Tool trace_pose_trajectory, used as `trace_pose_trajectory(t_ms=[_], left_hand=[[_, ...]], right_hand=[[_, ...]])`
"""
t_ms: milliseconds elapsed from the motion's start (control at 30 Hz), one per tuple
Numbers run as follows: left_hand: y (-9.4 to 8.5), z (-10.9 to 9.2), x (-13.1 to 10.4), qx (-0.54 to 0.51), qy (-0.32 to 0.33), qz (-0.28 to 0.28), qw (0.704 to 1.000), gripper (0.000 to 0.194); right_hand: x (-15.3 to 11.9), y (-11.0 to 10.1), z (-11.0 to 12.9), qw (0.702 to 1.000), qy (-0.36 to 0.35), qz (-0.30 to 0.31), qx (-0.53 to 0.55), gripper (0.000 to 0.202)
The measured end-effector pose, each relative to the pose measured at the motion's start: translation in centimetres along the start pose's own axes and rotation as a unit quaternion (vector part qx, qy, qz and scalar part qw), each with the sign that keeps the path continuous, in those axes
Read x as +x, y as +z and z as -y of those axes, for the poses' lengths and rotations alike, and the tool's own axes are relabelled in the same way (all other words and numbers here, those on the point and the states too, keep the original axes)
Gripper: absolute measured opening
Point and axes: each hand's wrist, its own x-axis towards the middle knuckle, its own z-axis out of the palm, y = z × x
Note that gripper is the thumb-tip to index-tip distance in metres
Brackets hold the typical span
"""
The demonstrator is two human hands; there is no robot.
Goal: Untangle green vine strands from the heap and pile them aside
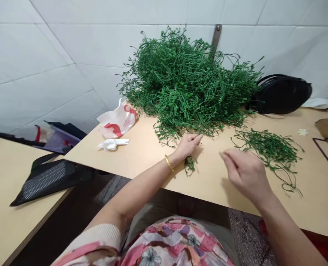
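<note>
My left hand point(188, 145), a gold bangle on its wrist, is closed over the table in front of a big heap of green artificial stems point(186, 81). A small bunch of green stems point(190, 164) pokes out below its fist. To the right, my right hand point(244, 170) is raised above the table with thumb and forefinger pinched together. Whatever may be in that pinch is too small to see. Beyond my right hand lies a smaller, looser pile of green stems point(276, 147), apart from the big heap.
A red and white paper bag point(118, 121) and a crumpled tissue point(111, 144) lie left on the table point(141, 155). At the right are a black handbag point(284, 94) and a small pale flower point(302, 132). A tiled wall rises behind. A black bag point(53, 177) sits lower left.
</note>
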Motion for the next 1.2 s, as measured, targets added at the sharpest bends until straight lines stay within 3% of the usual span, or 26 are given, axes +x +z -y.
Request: trace_pose_trajectory(t_ms=[167, 233, 300, 400, 467, 600, 733, 800, 900, 967, 1100, 1200], left_hand=[[0.0, -0.1, -0.7, -0.006, -0.001, -0.014, 1.0, 0.045], [0.1, -0.1, -0.8, -0.028, -0.011, -0.006, 1.0, 0.042], [0.1, -0.2, -0.8, -0.065, -0.028, 0.004, 0.997, 0.036], [0.0, -0.3, -0.5, -0.143, -0.052, 0.004, 0.988, 0.028], [-0.1, -0.5, -0.3, -0.209, -0.067, -0.002, 0.976, 0.024], [-0.2, -0.7, -0.2, -0.336, -0.1, 0.002, 0.936, 0.018], [-0.2, -0.6, -0.2, -0.408, -0.137, 0.013, 0.902, 0.017], [-0.3, -0.5, -0.1, -0.421, -0.13, -0.001, 0.898, 0.015], [-0.4, -0.4, 0.0, -0.42, -0.116, -0.004, 0.9, 0.013], [-0.7, -0.3, 0.1, -0.4, -0.125, 0.006, 0.908, 0.015], [-1.4, -0.4, 0.2, -0.317, -0.182, 0.045, 0.93, 0.018], [-1.7, -0.7, 0.0, -0.268, -0.186, 0.062, 0.943, 0.019]], right_hand=[[0.9, 1.2, -9.7, 0.972, 0.137, 0.048, -0.185, 0.029], [0.5, 1.4, -11.8, 0.953, 0.162, 0.078, -0.244, 0.033], [0.1, 1.3, -12.4, 0.935, 0.192, 0.093, -0.282, 0.035], [0.0, 0.9, -11.6, 0.921, 0.233, 0.085, -0.3, 0.033], [0.4, 0.8, -10.4, 0.938, 0.219, 0.058, -0.264, 0.031], [2.2, 1.5, -6.9, 0.988, 0.154, 0.029, 0.008, 0.026], [3.9, 3.6, -2.5, 0.942, 0.168, 0.129, 0.258, 0.03], [4.3, 5.0, -0.9, 0.927, 0.169, 0.162, 0.292, 0.034], [4.8, 7.0, -0.3, 0.931, 0.172, 0.154, 0.285, 0.024], [5.0, 7.9, -1.0, 0.905, 0.194, 0.144, 0.351, 0.019], [5.1, 8.6, -3.2, 0.777, 0.289, 0.135, 0.542, 0.028], [5.0, 8.8, -4.0, 0.736, 0.33, 0.1, 0.583, 0.033]])
